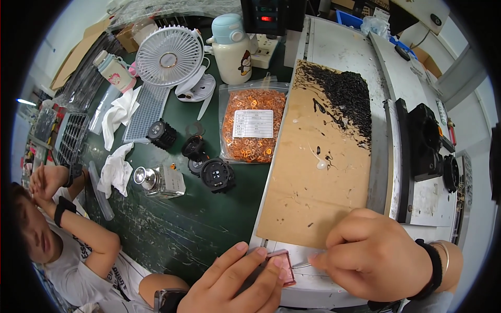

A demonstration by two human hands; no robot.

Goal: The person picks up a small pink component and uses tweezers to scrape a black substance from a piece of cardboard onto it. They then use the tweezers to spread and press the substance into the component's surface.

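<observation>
Near the lower edge my left hand (pixel 235 284) steadies a small, shallow, pinkish see-through box (pixel 287 279), its fingertips bent over the left side. My right hand (pixel 376 255) pinches a thin metal tool (pixel 301 265), perhaps tweezers. The tool's tip meets the right side of the box; most of its length is hidden in my fingers. What lies inside the box is too small to make out. Just beyond both hands is a brown cardboard sheet (pixel 292 214), with a heap of black, stringy bits (pixel 347 94) at its far right.
A zip bag of small orange parts (pixel 250 151), a glass bottle with a metal top (pixel 169 182) and black ring-shaped parts (pixel 216 175) stand on the green table. Behind are a fan (pixel 169 57) and a drinking bottle (pixel 232 60). Another person (pixel 78 245) sits at left.
</observation>
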